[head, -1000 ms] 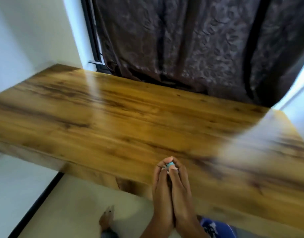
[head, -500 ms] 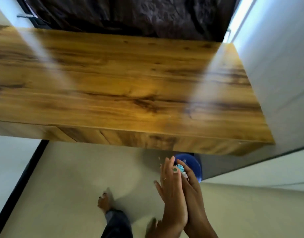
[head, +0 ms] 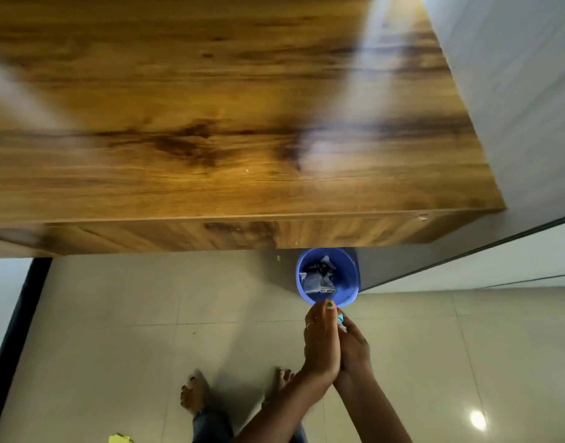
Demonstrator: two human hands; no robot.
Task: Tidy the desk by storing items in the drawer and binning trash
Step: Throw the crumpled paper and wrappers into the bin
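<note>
My two hands are pressed together over the tiled floor, just in front of a blue bin. My left hand lies flat with straight fingers against my right hand, whose fingers curl round small blue and white trash scraps. The scraps peek out between the fingertips, a little short of the bin's near rim. The bin stands under the desk's right front corner and holds crumpled paper and wrappers. The wooden desk top is bare. Its front panel is closed.
A white cabinet wall borders the desk on the right. My bare feet stand on the floor tiles below. A yellow scrap lies on the floor at the lower left. A dark strip runs along the left.
My joined hands carried the scraps off the desk top and down toward the bin. The view tilted down and right, bringing the whole bin into sight.
</note>
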